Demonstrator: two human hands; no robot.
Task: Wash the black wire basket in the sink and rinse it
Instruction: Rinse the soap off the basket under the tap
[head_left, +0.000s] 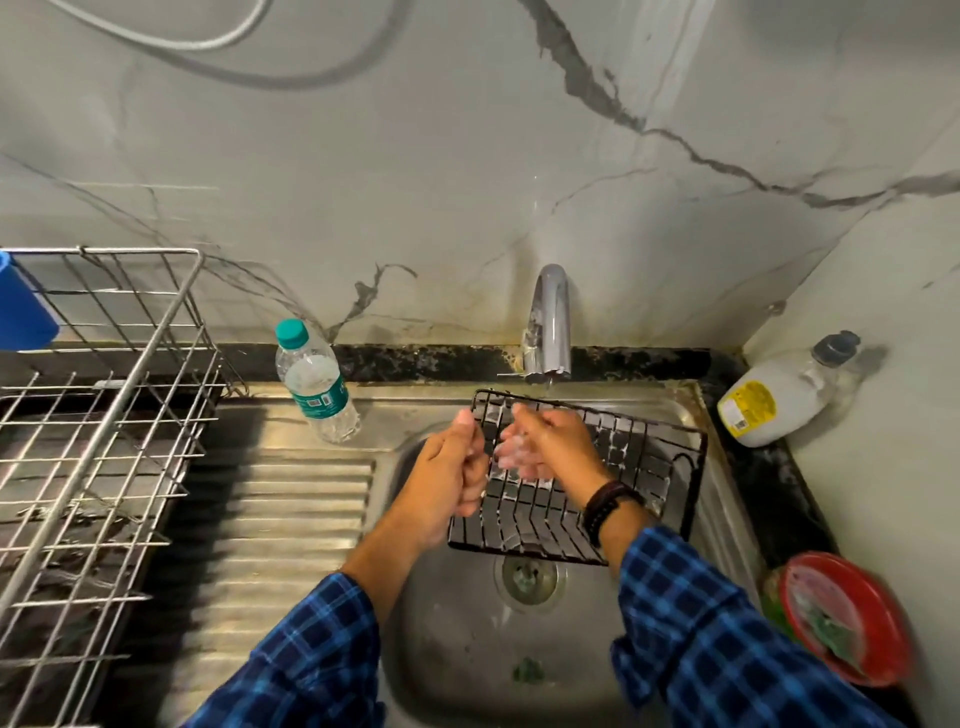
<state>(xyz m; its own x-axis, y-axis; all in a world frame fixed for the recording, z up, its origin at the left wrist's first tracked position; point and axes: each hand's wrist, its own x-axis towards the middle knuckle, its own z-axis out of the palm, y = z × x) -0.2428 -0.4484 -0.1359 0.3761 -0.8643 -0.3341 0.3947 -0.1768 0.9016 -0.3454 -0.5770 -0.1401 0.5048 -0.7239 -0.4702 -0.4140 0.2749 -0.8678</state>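
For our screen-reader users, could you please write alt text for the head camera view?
Over a steel sink, the left hand grips the edge of a black wire basket while the soapy right hand rubs its grid below the tap. A water bottle stands on the sink's left rim.

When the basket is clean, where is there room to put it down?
The ribbed draining board is bare, between the wire rack and the sink, in front of the water bottle. The right corner is crowded: a soap bottle and a red dish. The sink bottom is bare too.
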